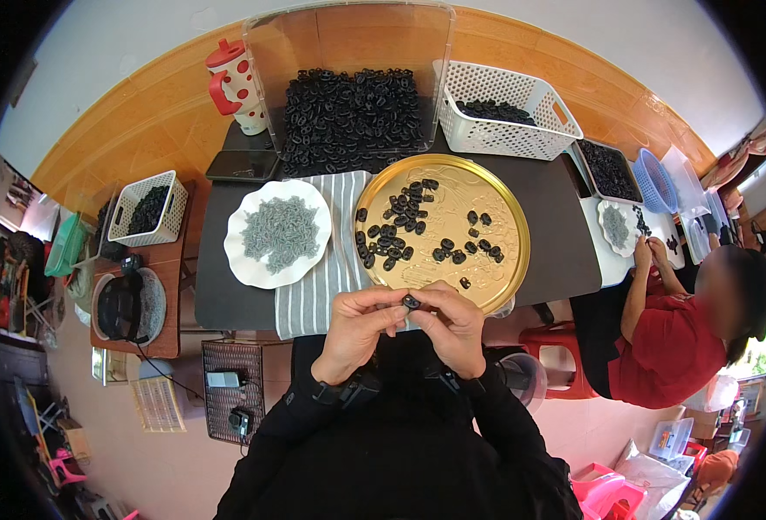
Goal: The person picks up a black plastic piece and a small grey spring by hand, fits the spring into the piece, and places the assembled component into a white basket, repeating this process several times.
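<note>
Over the near edge of a round gold tray [515,204], my left hand [357,331] and my right hand [451,331] meet at the fingertips. Pinched between them is a small black plastic piece [412,302] that looks like a cord lock. Fingers partly cover it, so its details are hidden. Similar black pieces [392,234] lie loosely scattered on the tray, mostly toward its left half. To the left, a white scalloped plate [237,251] bears a heap of small grey spring-like pieces [281,232]. A grey-and-white striped cloth [301,303] lies under the plate and tray.
Behind the tray stand a clear bin [357,39] of black pieces and a white perforated basket [509,143]. A red-lidded tumbler [243,91] and a dark phone-like slab [242,165] sit far left. At right, a person in red [660,338] handles small parts beside a red stool [561,347].
</note>
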### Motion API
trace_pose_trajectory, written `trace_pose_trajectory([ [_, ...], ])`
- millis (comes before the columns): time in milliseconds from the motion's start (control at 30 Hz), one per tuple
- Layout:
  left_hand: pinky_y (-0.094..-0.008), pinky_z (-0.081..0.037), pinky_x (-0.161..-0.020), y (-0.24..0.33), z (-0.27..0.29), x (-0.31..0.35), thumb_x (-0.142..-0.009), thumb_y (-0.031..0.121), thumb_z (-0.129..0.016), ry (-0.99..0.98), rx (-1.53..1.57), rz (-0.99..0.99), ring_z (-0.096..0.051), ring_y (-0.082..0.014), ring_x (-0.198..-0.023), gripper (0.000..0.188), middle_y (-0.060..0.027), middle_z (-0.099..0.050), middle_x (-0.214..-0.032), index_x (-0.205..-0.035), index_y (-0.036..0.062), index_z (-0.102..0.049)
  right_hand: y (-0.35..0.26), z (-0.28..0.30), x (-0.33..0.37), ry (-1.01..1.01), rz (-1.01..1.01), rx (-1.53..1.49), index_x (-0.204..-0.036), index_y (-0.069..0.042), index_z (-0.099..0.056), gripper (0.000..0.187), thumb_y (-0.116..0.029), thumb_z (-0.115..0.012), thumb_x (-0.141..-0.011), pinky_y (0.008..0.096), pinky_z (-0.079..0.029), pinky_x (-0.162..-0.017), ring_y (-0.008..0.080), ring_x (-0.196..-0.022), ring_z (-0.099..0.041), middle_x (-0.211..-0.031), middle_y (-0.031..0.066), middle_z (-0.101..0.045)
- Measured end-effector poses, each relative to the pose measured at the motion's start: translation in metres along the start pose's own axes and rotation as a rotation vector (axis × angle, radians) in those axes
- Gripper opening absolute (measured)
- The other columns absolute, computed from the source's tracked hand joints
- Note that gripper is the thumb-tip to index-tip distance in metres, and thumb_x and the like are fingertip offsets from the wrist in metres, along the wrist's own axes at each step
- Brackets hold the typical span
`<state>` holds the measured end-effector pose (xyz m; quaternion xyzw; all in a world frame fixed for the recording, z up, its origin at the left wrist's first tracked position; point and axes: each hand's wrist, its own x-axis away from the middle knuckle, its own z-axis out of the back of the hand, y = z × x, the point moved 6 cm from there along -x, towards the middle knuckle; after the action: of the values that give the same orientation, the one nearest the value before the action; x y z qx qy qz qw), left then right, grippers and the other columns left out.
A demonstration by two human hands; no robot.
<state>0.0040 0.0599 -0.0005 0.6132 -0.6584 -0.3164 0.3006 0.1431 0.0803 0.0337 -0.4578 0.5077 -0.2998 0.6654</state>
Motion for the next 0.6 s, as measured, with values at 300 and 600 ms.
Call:
trace_pose_trajectory([
  [300,-0.0204,-0.048,-0.054,-0.0018,-0.0047,0.0007,-0.080,-0.011,-0.062,0.010,0.025,0.038,-0.062,-0.0132,-0.068,0.022,-0.0109,-0.066,-0.084,-0.100,-0.0045,-0.067,0.0012,0.0063,-0.0029,-0.057,-0.145,-0.090,-0.099,0.003,-0.065,0.017,0.006,-0.056,-0.085,0.0217,-0.046,-0.063,0.0115,-0.071,-0.057,-0.083,0.0075,-0.060],
  [600,-0.0203,-0.048,-0.055,-0.0057,-0.0042,0.0045,-0.080,-0.009,-0.063,0.045,0.035,0.047,-0.062,-0.0132,-0.067,0.021,-0.0112,-0.067,-0.083,-0.100,-0.0042,-0.067,0.0034,0.0037,-0.0032,-0.093,-0.136,-0.106,-0.098,0.003,-0.064,0.016,0.007,-0.055,-0.085,0.0220,-0.045,-0.063,0.0116,-0.070,-0.057,-0.082,0.0076,-0.059],
])
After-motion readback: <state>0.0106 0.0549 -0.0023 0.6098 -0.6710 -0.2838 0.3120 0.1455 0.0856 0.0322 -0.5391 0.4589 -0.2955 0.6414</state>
